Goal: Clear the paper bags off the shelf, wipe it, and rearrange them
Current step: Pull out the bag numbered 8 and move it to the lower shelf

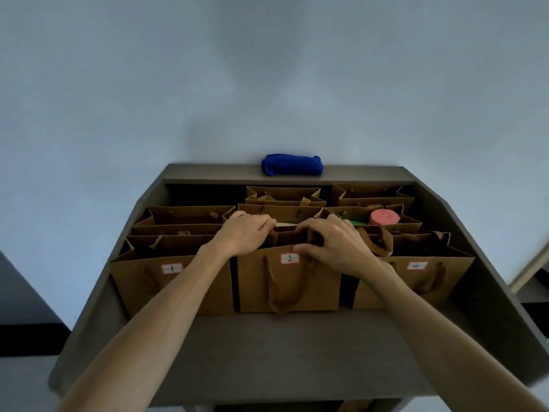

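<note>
Several brown paper bags stand in rows on a grey-brown shelf (pixel 267 346). The front row holds bag 1 (pixel 166 286), bag 2 (pixel 315 289) and bag 4 (pixel 416 286), each with a numbered label. My left hand (pixel 240 236) curls over the top rim of bag 2 on its left side. My right hand (pixel 332 245) pinches the same bag's top edge near the label, thumb in front. A rolled blue cloth (pixel 292 165) lies on the ledge behind the bags, against the wall.
A bag in the right middle row holds a pink round lid (pixel 384 217) and something green. The back left corner (pixel 205 194) of the shelf is dark with no bag. A pale wall rises behind. Floor drops away left and right.
</note>
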The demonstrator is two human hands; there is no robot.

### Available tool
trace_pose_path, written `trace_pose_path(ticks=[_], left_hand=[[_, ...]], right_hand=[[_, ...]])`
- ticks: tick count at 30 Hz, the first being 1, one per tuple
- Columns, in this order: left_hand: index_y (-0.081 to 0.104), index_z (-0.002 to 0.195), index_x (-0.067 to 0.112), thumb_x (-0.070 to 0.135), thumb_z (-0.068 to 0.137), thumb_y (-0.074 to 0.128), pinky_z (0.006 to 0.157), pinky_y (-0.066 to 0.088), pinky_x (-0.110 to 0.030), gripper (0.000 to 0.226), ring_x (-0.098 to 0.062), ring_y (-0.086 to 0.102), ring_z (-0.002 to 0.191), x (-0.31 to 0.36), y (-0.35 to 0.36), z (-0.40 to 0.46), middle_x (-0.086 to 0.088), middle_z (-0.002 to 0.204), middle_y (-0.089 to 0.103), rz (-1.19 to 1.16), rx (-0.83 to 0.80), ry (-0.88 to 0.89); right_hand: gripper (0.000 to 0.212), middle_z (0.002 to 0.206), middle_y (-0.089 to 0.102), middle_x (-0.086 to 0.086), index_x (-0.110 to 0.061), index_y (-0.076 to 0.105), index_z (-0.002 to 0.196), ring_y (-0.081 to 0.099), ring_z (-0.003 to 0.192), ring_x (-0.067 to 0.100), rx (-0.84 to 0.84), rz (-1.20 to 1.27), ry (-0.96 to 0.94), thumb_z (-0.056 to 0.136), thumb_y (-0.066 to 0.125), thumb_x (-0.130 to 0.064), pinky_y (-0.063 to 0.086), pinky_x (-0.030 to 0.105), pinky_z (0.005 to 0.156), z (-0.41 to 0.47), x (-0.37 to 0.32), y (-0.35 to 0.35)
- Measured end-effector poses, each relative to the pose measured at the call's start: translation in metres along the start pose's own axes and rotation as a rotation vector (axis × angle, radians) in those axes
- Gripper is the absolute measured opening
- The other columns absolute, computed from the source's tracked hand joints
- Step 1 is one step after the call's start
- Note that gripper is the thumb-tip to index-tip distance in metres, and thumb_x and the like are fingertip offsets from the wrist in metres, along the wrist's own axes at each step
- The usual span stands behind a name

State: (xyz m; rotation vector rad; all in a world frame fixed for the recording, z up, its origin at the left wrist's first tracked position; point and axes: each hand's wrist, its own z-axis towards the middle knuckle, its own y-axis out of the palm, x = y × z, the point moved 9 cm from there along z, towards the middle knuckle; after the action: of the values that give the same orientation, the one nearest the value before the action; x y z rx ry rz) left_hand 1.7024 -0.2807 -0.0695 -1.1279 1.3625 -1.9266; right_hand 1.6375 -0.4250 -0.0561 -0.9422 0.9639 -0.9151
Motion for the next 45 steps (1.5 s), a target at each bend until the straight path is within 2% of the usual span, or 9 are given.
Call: trace_pose_path(ticks=[4, 9, 16, 26, 29, 34, 38, 42, 45], left_hand=[[0.062, 0.109, 0.027, 0.037, 0.103, 0.03, 0.112, 0.023, -0.043, 0.034, -0.013, 0.056, 0.108, 0.0, 0.0, 0.002, 0.008, 0.096, 0.066, -0.068, -0.03, 0.003], [0.06, 0.118, 0.028, 0.035, 0.101, 0.039, 0.091, 0.051, -0.035, 0.028, -0.006, 0.061, 0.097, -0.003, -0.007, 0.001, 0.007, 0.108, 0.066, -0.241, -0.006, -0.005], [0.062, 0.115, 0.027, 0.031, 0.097, 0.052, 0.09, 0.051, -0.027, 0.021, -0.006, 0.058, 0.107, -0.006, -0.015, -0.001, 0.008, 0.118, 0.059, -0.347, 0.014, 0.01], [0.063, 0.111, 0.026, 0.028, 0.096, 0.052, 0.091, 0.051, -0.029, 0.019, -0.002, 0.062, 0.097, -0.008, -0.014, -0.001, 0.01, 0.106, 0.065, -0.288, 0.053, 0.007], [0.063, 0.112, 0.026, 0.029, 0.095, 0.054, 0.092, 0.052, -0.032, 0.019, -0.003, 0.062, 0.098, -0.007, -0.013, -0.002, 0.011, 0.107, 0.063, -0.269, 0.061, 0.021], [0.058, 0.122, 0.025, 0.026, 0.091, 0.061, 0.106, 0.038, -0.032, 0.03, -0.009, 0.046, 0.125, -0.006, -0.02, -0.003, 0.006, 0.131, 0.055, -0.254, 0.124, 0.044], [0.053, 0.128, 0.026, 0.023, 0.091, 0.061, 0.109, 0.033, -0.032, 0.038, -0.01, 0.04, 0.131, -0.009, -0.021, -0.004, 0.004, 0.137, 0.051, -0.239, 0.146, 0.031], [0.048, 0.131, 0.026, 0.019, 0.089, 0.063, 0.115, 0.027, -0.04, 0.046, -0.014, 0.029, 0.138, -0.012, -0.021, -0.002, 0.002, 0.143, 0.041, -0.236, 0.172, 0.019], [0.037, 0.14, 0.025, 0.018, 0.086, 0.064, 0.118, 0.016, -0.043, 0.06, -0.021, 0.009, 0.145, -0.019, -0.02, 0.002, -0.003, 0.153, 0.024, -0.233, 0.166, -0.065]], right_hand=[[0.035, 0.11, 0.055, -0.01, -0.031, 0.059, 0.121, 0.054, 0.098, 0.007, 0.101, 0.073, -0.021, 0.093, 0.051, -0.051, 0.049, 0.026, 0.081, -0.003, 0.005, -0.009], [0.02, 0.108, 0.054, -0.009, -0.031, 0.065, 0.109, 0.049, 0.099, 0.007, 0.14, 0.04, -0.096, 0.091, 0.059, -0.04, 0.048, 0.026, 0.079, -0.008, 0.001, -0.011], [0.03, 0.107, 0.058, -0.01, -0.032, 0.067, 0.103, 0.049, 0.099, 0.007, 0.1, 0.083, -0.168, 0.087, 0.048, -0.049, 0.048, 0.027, 0.079, -0.023, -0.009, -0.013], [0.02, 0.104, 0.064, -0.008, -0.025, 0.07, 0.105, 0.058, 0.097, 0.007, 0.038, 0.169, -0.019, 0.091, 0.062, -0.037, 0.052, 0.028, 0.085, 0.034, 0.009, -0.02], [0.02, 0.099, 0.064, -0.007, -0.023, 0.072, 0.104, 0.061, 0.094, 0.01, -0.099, 0.083, 0.001, 0.09, 0.065, -0.035, 0.055, 0.03, 0.083, 0.054, 0.011, -0.007], [0.021, 0.113, 0.067, -0.001, -0.022, 0.07, 0.108, 0.062, 0.104, 0.015, -0.15, 0.047, 0.063, 0.092, 0.062, -0.033, 0.055, 0.033, 0.086, 0.076, 0.023, 0.003], [0.019, 0.11, 0.066, -0.001, -0.022, 0.069, 0.108, 0.061, 0.101, 0.015, -0.171, 0.041, 0.074, 0.093, 0.062, -0.032, 0.051, 0.028, 0.078, 0.086, 0.024, 0.007], [0.02, 0.104, 0.064, -0.003, -0.023, 0.07, 0.102, 0.06, 0.103, 0.015, -0.224, 0.045, 0.041, 0.087, 0.067, -0.036, 0.053, 0.034, 0.087, 0.084, 0.023, 0.013], [0.023, 0.115, 0.053, -0.005, -0.028, 0.07, 0.096, 0.041, 0.117, 0.017, -0.183, -0.067, -0.027, 0.083, 0.069, -0.046, 0.041, 0.038, 0.098, 0.075, 0.02, 0.013]])
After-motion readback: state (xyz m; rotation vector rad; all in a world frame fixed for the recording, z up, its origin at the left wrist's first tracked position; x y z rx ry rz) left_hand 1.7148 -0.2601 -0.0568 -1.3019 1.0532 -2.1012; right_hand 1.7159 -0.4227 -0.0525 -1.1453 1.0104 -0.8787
